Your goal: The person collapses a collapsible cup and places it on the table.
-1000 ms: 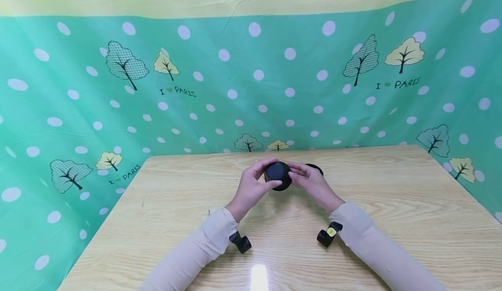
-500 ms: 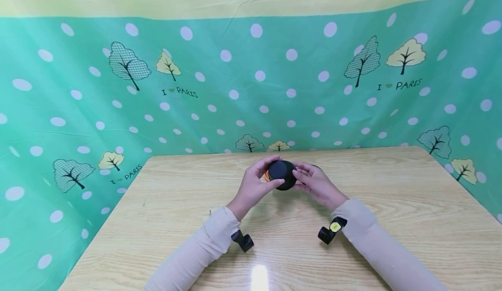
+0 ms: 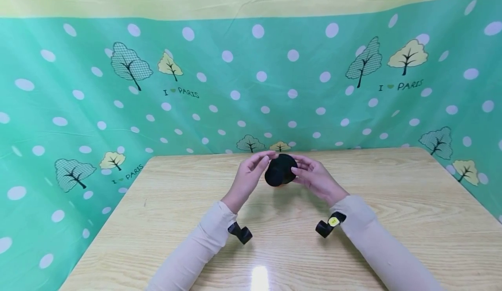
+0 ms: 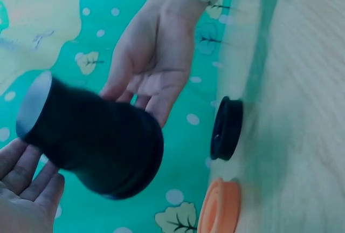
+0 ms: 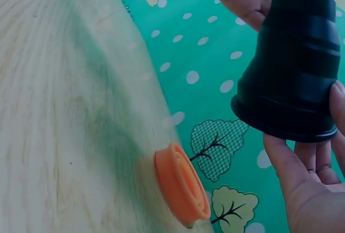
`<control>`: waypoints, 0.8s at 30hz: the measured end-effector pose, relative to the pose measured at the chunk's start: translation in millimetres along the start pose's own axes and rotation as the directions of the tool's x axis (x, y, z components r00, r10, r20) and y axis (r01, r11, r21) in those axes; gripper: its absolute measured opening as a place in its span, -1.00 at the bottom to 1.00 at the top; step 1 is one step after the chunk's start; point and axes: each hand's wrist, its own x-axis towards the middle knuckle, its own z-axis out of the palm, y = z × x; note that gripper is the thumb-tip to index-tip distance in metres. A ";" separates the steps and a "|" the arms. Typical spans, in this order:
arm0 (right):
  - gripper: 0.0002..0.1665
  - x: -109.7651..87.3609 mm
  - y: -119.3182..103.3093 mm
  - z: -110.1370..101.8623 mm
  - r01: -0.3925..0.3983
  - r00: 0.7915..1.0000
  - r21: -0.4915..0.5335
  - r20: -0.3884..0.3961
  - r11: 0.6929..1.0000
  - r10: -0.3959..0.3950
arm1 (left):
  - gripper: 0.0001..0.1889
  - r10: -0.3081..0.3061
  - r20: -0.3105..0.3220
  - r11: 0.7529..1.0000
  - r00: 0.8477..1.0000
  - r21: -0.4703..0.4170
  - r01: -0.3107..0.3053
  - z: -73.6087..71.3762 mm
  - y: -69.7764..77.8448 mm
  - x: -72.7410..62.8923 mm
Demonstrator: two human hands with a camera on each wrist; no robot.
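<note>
The right hand point(image 3: 317, 180) grips the wide rim of a stepped black cup point(image 5: 296, 68) between thumb and fingers, while the left hand point(image 3: 247, 177) has its fingers extended beside the narrow end, whether touching I cannot tell. The cup is raised above the wooden counter point(image 3: 176, 191) and tilted. Beyond it, a ringed orange piece point(image 5: 180, 184) and a low black round piece point(image 4: 227, 129) lie on the counter near each other.

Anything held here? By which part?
Yes: the black cup, by its wide rimmed end, in the right grip. Left grip: near the narrow end, contact unclear.
</note>
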 end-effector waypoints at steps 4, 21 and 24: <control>-0.57 -2.2 0.6 -0.7 0.024 0.999 -0.040 0.035 0.999 -0.022 | -0.65 -0.016 -0.018 1.000 1.000 0.013 0.016 -6.1 -8.5 5.6; -0.42 -3.8 2.0 -0.6 0.092 0.985 -0.299 0.166 0.950 -0.043 | -0.64 -0.115 0.147 0.992 0.983 0.074 0.105 -16.3 -57.7 15.6; -0.45 -3.1 1.2 0.9 0.089 0.989 -0.379 0.140 0.921 -0.038 | -0.67 -0.101 0.149 0.990 0.984 0.114 0.084 -17.5 -58.7 15.9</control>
